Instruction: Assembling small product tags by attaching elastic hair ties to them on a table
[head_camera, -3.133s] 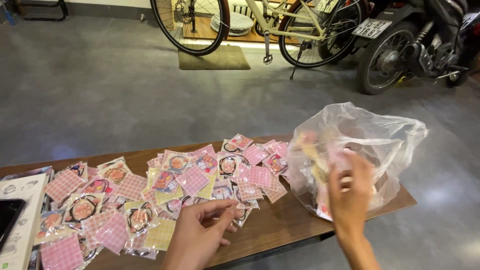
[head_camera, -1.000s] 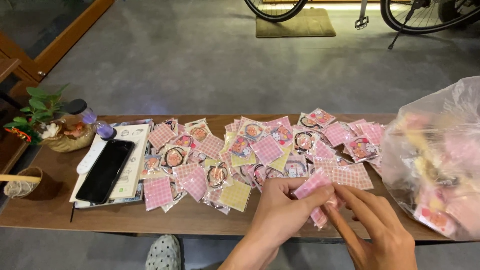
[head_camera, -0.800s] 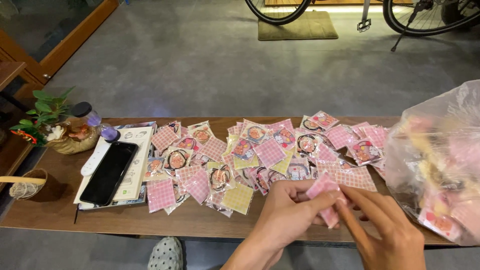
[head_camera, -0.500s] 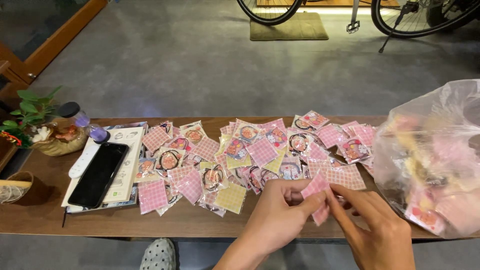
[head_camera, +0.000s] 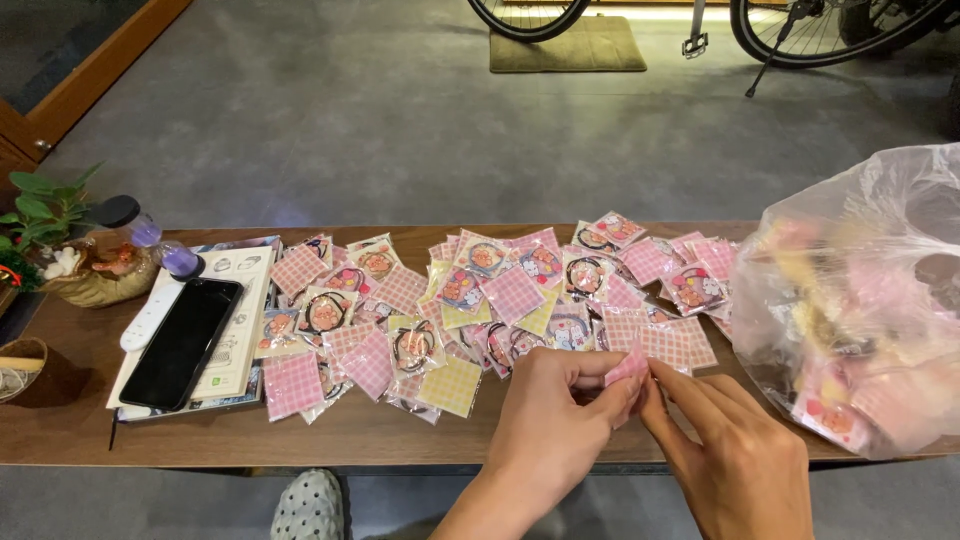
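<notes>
Pink packet (head_camera: 628, 368) pinched between my left hand (head_camera: 556, 425) and right hand (head_camera: 738, 455) over the table's near edge (head_camera: 200, 440); bag (head_camera: 860, 300) crowds the right, packets (head_camera: 480, 300) cover the middle

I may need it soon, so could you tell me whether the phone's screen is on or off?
Off: the phone lies face-up, its screen black.

You have a single view, from the camera on your head, looking steeply down and forward across the counter (head_camera: 80, 430) from its near edge. It sits close above your left hand (head_camera: 560, 425) and right hand (head_camera: 745, 455), with grey floor (head_camera: 400, 130) and bicycle wheels (head_camera: 800, 30) beyond.
</notes>
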